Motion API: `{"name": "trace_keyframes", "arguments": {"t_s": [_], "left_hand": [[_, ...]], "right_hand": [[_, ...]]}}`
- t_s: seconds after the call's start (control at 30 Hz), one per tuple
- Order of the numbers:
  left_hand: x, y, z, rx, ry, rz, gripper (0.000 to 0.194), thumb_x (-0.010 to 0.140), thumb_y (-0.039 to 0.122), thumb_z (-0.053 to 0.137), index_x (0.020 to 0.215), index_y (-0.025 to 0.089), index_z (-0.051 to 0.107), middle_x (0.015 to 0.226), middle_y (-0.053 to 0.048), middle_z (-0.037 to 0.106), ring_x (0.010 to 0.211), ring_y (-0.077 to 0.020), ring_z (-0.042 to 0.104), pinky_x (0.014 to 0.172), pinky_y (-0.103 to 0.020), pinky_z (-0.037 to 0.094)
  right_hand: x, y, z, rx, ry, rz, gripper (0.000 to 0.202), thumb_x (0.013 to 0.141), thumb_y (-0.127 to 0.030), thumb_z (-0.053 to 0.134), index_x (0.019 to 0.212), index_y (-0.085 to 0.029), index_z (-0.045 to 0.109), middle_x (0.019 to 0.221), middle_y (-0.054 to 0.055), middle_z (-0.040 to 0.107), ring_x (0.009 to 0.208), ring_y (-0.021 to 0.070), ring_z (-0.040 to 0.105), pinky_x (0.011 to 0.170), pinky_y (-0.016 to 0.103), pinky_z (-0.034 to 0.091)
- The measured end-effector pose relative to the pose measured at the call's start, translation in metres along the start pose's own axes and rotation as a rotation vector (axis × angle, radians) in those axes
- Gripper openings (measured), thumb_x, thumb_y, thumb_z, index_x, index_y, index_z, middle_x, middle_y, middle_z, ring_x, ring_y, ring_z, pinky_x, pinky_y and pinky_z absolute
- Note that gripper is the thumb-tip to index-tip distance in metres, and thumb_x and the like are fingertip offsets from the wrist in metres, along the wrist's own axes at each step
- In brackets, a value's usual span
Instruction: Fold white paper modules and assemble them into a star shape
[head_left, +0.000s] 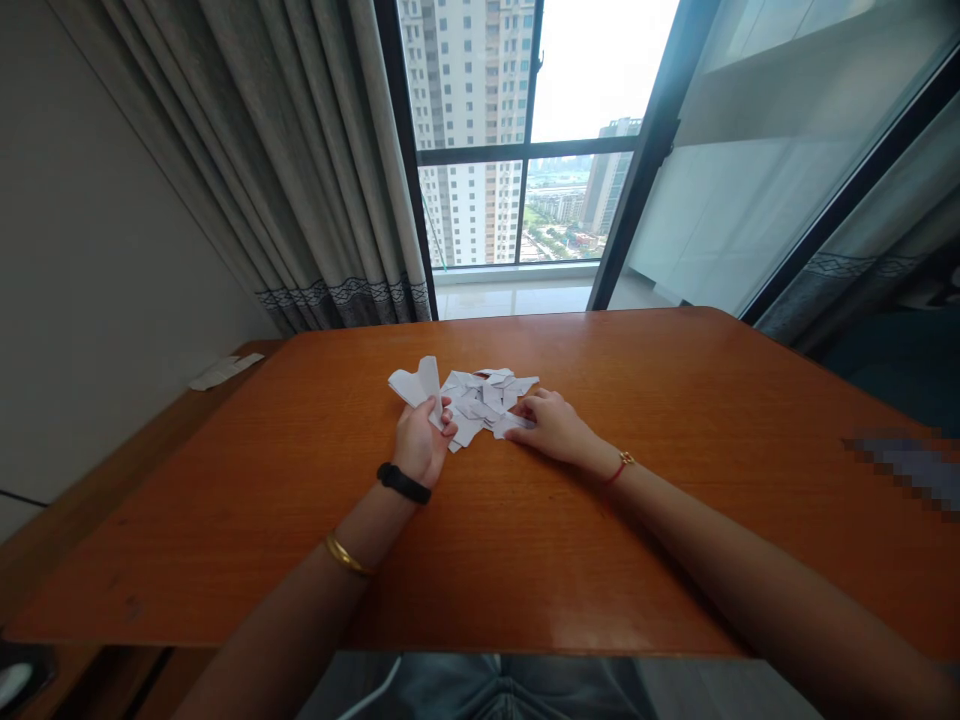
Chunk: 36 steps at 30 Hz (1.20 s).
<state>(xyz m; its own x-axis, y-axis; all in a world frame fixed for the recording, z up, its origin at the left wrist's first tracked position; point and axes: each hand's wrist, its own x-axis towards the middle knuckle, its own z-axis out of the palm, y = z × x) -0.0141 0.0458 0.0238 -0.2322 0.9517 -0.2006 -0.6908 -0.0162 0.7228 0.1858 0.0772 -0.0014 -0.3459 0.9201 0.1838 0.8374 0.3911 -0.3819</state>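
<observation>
A heap of torn white paper pieces [480,400] lies on the wooden table [300,500]. Several paper pieces [417,383] stick up, fanned out, from my left hand [424,440], whose fingers are closed round their lower ends just left of the heap. My right hand [551,425] rests at the heap's right side, with its thumb and fingers closed on the edge of a paper piece [511,425] there. That piece still lies against the others.
Beyond the table's far edge is a tall window [525,150] with a grey curtain [300,150] on its left. A pale flat item [225,371] lies on a ledge at the far left. A blurred patch [907,470] covers something on the table's right.
</observation>
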Motion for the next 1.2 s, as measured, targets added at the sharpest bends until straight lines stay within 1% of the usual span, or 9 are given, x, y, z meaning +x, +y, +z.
{"name": "trace_keyframes", "arguments": {"t_s": [0.2, 0.33, 0.43, 0.53, 0.67, 0.77, 0.9, 1.0, 1.2], "left_hand": [[0.001, -0.002, -0.002, 0.005, -0.003, 0.008, 0.009, 0.082, 0.007, 0.048, 0.079, 0.015, 0.048, 0.069, -0.001, 0.055, 0.046, -0.0059, 0.044, 0.039, -0.015, 0.029], [0.004, -0.003, -0.004, 0.014, 0.006, 0.018, 0.011, 0.084, 0.004, 0.045, 0.081, 0.014, 0.05, 0.069, -0.002, 0.056, 0.047, -0.0054, 0.045, 0.039, -0.015, 0.029], [0.004, -0.005, -0.005, 0.024, 0.01, 0.024, 0.01, 0.082, 0.004, 0.049, 0.084, 0.014, 0.052, 0.071, -0.002, 0.057, 0.047, -0.0056, 0.045, 0.04, -0.014, 0.03], [0.005, -0.007, -0.005, 0.033, 0.019, 0.036, 0.01, 0.081, 0.004, 0.052, 0.085, 0.014, 0.053, 0.072, -0.003, 0.059, 0.048, -0.0062, 0.046, 0.04, -0.015, 0.031], [0.007, -0.008, -0.005, 0.037, 0.052, 0.068, 0.011, 0.083, 0.004, 0.05, 0.086, 0.014, 0.053, 0.072, -0.004, 0.059, 0.048, -0.0066, 0.047, 0.04, -0.016, 0.032], [0.009, -0.008, -0.007, 0.04, 0.086, 0.089, 0.009, 0.084, 0.006, 0.051, 0.088, 0.014, 0.053, 0.072, -0.003, 0.06, 0.049, -0.0072, 0.049, 0.042, -0.016, 0.034], [0.011, -0.008, -0.01, 0.055, 0.122, 0.102, 0.011, 0.084, 0.008, 0.052, 0.092, 0.015, 0.054, 0.073, -0.003, 0.062, 0.05, -0.0079, 0.052, 0.044, -0.017, 0.038], [0.012, -0.006, -0.011, 0.065, 0.148, 0.114, 0.01, 0.085, 0.007, 0.049, 0.089, 0.015, 0.054, 0.072, -0.003, 0.062, 0.05, -0.0077, 0.052, 0.045, -0.017, 0.039], [0.013, -0.003, -0.009, 0.063, 0.187, 0.145, 0.014, 0.085, 0.006, 0.046, 0.09, 0.016, 0.054, 0.074, -0.002, 0.064, 0.05, -0.0074, 0.053, 0.046, -0.017, 0.04]], "right_hand": [[0.028, 0.015, -0.005, -0.002, 0.081, 0.108, 0.027, 0.083, -0.037, 0.06, 0.104, -0.024, 0.07, 0.111, 0.009, 0.061, 0.104, 0.0254, 0.053, 0.089, 0.036, 0.041], [0.056, 0.031, -0.007, -0.039, 0.057, 0.162, 0.037, 0.075, -0.041, 0.069, 0.108, -0.024, 0.069, 0.122, 0.012, 0.057, 0.112, 0.0327, 0.048, 0.091, 0.043, 0.039], [0.068, 0.036, -0.006, -0.021, -0.022, 0.132, 0.032, 0.066, -0.041, 0.077, 0.09, -0.022, 0.071, 0.104, 0.008, 0.065, 0.098, 0.0266, 0.056, 0.082, 0.036, 0.042], [0.07, 0.037, -0.008, 0.008, -0.051, 0.081, 0.019, 0.068, -0.029, 0.075, 0.084, -0.02, 0.068, 0.085, 0.002, 0.068, 0.078, 0.0169, 0.059, 0.071, 0.026, 0.042], [0.066, 0.024, -0.015, 0.003, 0.05, 0.04, 0.015, 0.083, -0.021, 0.056, 0.092, -0.017, 0.067, 0.097, 0.008, 0.068, 0.084, 0.0181, 0.058, 0.072, 0.028, 0.041], [0.064, -0.002, -0.012, 0.006, 0.077, -0.054, 0.02, 0.087, -0.024, 0.051, 0.098, -0.018, 0.068, 0.107, 0.009, 0.066, 0.096, 0.0202, 0.056, 0.082, 0.031, 0.039], [0.06, -0.042, 0.003, 0.023, -0.036, -0.336, 0.036, 0.082, -0.045, 0.061, 0.113, -0.026, 0.065, 0.118, 0.005, 0.064, 0.114, 0.0243, 0.05, 0.098, 0.039, 0.031], [0.057, -0.052, 0.01, -0.046, -0.147, -0.471, 0.055, 0.073, -0.053, 0.067, 0.12, -0.026, 0.061, 0.122, 0.008, 0.063, 0.119, 0.0304, 0.045, 0.101, 0.048, 0.024], [0.065, -0.028, -0.007, -0.221, -0.153, -0.279, 0.032, 0.079, -0.027, 0.056, 0.109, -0.023, 0.066, 0.113, 0.008, 0.066, 0.108, 0.0294, 0.051, 0.097, 0.048, 0.023]]}}
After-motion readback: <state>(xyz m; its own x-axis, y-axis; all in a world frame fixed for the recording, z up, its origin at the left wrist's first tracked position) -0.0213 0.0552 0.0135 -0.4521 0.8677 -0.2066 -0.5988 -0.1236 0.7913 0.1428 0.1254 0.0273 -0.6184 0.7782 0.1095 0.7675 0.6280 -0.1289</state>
